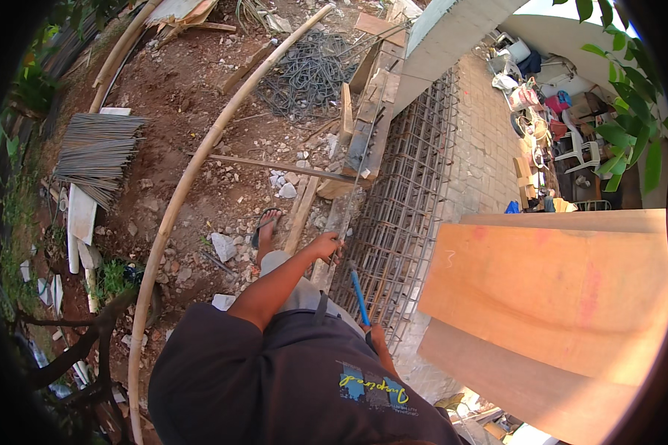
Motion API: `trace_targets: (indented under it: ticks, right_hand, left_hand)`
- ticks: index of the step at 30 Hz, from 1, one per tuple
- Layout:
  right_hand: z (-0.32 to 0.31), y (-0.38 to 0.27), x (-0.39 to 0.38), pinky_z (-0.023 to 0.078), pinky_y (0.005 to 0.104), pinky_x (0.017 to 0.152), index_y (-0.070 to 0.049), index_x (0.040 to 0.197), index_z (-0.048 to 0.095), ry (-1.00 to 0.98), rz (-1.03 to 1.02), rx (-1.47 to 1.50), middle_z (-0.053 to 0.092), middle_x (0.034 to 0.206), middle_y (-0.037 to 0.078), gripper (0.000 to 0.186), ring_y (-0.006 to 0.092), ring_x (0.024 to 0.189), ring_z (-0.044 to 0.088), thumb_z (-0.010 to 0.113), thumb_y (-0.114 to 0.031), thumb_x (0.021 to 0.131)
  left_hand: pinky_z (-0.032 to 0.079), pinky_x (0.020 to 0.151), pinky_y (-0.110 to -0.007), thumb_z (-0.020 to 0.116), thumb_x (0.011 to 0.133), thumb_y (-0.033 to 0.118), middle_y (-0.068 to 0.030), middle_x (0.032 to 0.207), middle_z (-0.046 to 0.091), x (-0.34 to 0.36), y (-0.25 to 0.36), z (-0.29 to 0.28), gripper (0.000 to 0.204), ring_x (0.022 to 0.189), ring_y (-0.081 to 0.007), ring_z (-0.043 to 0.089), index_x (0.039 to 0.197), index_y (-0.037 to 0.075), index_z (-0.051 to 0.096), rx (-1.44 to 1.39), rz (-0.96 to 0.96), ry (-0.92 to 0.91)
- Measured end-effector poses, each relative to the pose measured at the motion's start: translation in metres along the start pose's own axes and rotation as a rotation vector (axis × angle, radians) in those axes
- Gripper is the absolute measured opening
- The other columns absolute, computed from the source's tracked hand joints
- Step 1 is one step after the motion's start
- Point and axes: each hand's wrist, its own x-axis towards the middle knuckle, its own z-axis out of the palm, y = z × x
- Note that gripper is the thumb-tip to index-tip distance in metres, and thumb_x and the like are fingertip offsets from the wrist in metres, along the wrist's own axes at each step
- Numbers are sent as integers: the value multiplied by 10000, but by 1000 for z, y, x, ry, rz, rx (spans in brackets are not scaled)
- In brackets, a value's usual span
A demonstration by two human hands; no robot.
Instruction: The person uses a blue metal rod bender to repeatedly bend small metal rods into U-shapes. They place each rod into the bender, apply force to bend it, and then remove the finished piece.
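Observation:
My left hand [325, 246] is closed, its fingers curled around a thin steel rod [367, 148] that runs up along a timber board. Lower and to the right, my right hand [378, 341] grips a tool with a long blue handle [358, 295]. Its dark end points up toward my left hand; I cannot tell its exact kind. Both hands are beside a long cage of tied steel bars [401, 193], which stretches away up the frame. My sandalled foot [266, 226] rests on the rubble to the left.
A long bamboo pole [172, 215] curves along the left. Cut steel rods [98, 152] lie stacked beyond it. Bent steel pieces [304, 74] are heaped at the far side. Plywood sheets [542, 289] cover the right, near a concrete column [430, 59] and piled household items [534, 111].

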Motion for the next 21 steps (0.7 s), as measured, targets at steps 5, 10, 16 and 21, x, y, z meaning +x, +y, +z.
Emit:
trace_targets:
  ticks: [5,10,16,21]
  right_hand:
    - [-2,0,9,534,487,697,45,945,782,11,30,24,710,751,240,477,361,758,730,764,-429,893]
    - [-15,-46,4,473,373,564,5,803,744,90,62,321,645,633,68,364,156,575,612,786,-351,870]
    - [-33,-99,8,427,316,486,-30,939,674,251,-161,457,558,657,-6,257,108,518,530,743,-277,960]
    - [-60,-143,31,409,305,515,-51,971,613,257,-238,614,514,696,-9,218,83,558,480,698,-250,1002]
  left_hand:
    - [618,619,-503,557,1132,266,-148,931,740,-7,4,6,506,678,-282,754,1547,3,434,-27,-10,18]
    - [618,588,-490,586,1118,270,-155,915,741,2,-6,-1,467,670,-281,755,1495,18,474,-104,-4,20]
    - [609,537,-448,644,1085,280,-192,882,712,-1,-8,0,348,679,-332,749,1253,-18,577,-110,48,56]
    - [589,516,-423,621,1095,271,-161,843,713,-15,8,6,301,681,-307,756,1192,-13,597,-93,26,65]
